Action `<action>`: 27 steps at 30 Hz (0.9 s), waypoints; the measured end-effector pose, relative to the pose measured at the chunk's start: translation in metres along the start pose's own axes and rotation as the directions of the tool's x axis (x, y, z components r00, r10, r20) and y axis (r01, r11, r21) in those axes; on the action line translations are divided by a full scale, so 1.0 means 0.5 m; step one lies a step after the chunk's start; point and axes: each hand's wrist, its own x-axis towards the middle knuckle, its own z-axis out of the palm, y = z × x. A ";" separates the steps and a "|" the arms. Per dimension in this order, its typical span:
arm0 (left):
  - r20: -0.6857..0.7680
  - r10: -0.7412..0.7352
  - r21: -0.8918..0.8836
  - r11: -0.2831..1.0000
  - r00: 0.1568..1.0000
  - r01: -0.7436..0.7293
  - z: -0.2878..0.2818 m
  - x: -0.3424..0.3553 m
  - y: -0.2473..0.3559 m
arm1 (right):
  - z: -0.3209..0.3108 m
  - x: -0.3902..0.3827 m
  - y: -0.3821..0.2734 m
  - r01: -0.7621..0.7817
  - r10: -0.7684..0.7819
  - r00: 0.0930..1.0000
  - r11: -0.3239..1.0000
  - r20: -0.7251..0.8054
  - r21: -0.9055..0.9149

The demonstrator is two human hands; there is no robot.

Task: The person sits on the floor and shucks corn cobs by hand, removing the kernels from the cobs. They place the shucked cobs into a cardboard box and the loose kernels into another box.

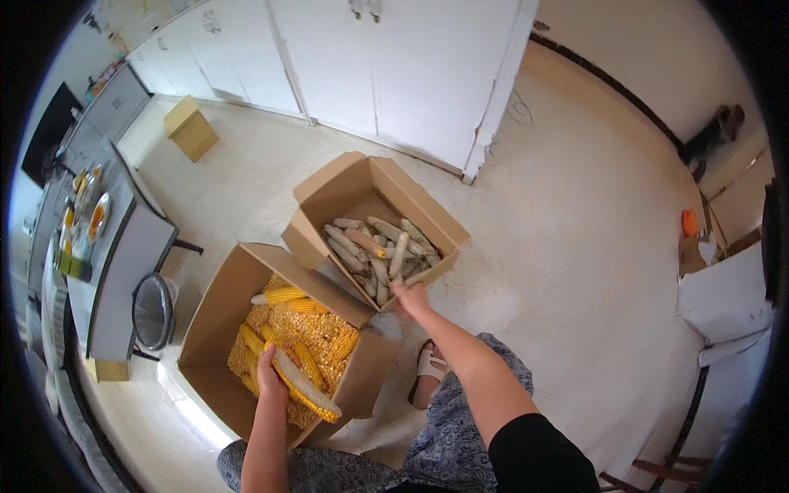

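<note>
1 yellow corn cob [306, 383], partly bare

At the lower right of the frame, a plain black sleeve [542, 456] ends around the elbow, with bare forearm beyond it. Loose grey-blue legwear [456, 431], printed with dark, curling motifs, spreads across the bottom centre. Above it shows a sandal [431, 364] with broad whitish straps and an open toe. Both hands [271, 378] are bare.
</note>
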 end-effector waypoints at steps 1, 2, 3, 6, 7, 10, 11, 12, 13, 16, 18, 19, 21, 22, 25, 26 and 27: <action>0.001 -0.009 -0.005 1.000 1.000 0.009 0.006 0.003 -0.001 | 0.035 -0.031 -0.052 -0.003 0.004 0.999 0.999 -0.035 0.037; 0.027 -0.024 0.000 1.000 0.999 0.024 0.034 0.007 0.000 | 0.046 -0.005 -0.047 0.068 -0.069 0.992 0.998 -0.105 -0.017; 0.038 -0.035 0.001 0.999 0.999 0.035 0.047 0.012 -0.002 | 0.049 0.026 -0.047 0.158 -0.158 0.987 0.987 -0.036 -0.004; 0.033 -0.039 0.054 0.998 0.999 0.038 0.069 0.041 -0.007 | 0.108 0.054 -0.114 0.176 -0.194 0.981 0.918 -0.015 -0.356; 0.009 -0.033 0.082 0.996 0.999 0.032 0.075 0.035 -0.009 | 0.100 0.035 -0.160 0.110 -0.075 0.993 0.887 0.095 -0.448; 0.091 0.030 0.199 0.979 0.995 -0.048 0.136 0.041 -0.001 | 0.114 0.141 -0.122 0.296 -0.348 0.936 0.863 -0.057 -0.409; 0.088 0.014 0.185 0.982 0.996 -0.030 0.138 0.048 -0.004 | 0.102 0.156 -0.110 0.343 -0.381 0.924 0.831 0.000 -0.437; 0.084 -0.002 0.170 0.985 0.996 -0.012 0.137 0.055 -0.007 | 0.072 0.171 -0.089 0.390 -0.411 0.910 0.797 0.059 -0.461; 0.085 -0.014 0.157 0.988 0.996 0.001 0.137 0.063 -0.008 | 0.034 0.180 -0.072 0.440 -0.442 0.889 0.760 0.116 -0.479; 0.089 -0.043 0.156 0.987 0.995 0.029 0.147 0.077 -0.022 | -0.097 0.216 0.051 0.387 -0.525 0.836 0.773 -0.163 -0.502; 0.081 -0.048 0.159 0.987 0.996 0.035 0.149 0.092 -0.035 | -0.192 0.223 0.140 0.253 -0.455 0.841 0.809 -0.292 -0.531; 0.063 -0.054 0.161 0.986 0.997 0.043 0.132 0.100 -0.045 | -0.212 0.223 0.180 0.194 -0.450 0.828 0.789 -0.334 -0.582; 0.037 -0.077 0.160 0.985 0.996 0.070 0.118 0.114 -0.062 | -0.229 0.226 0.227 0.108 -0.360 0.854 0.829 -0.376 -0.549; 0.035 -0.086 0.150 0.985 0.996 0.080 0.117 0.118 -0.066 | -0.227 0.225 0.235 0.069 -0.321 0.858 0.845 -0.400 -0.530; 0.024 -0.096 0.189 0.978 0.995 0.090 0.128 0.124 -0.074 | -0.203 0.243 0.242 0.166 -0.443 0.775 0.831 -0.451 -0.531; 0.021 -0.097 0.214 0.973 0.995 0.090 0.134 0.128 -0.072 | -0.197 0.255 0.246 0.156 -0.394 0.782 0.874 -0.483 -0.461; 0.016 -0.081 0.250 0.966 0.997 0.074 0.134 0.137 -0.071 | -0.190 0.269 0.250 0.145 -0.344 0.788 0.910 -0.511 -0.389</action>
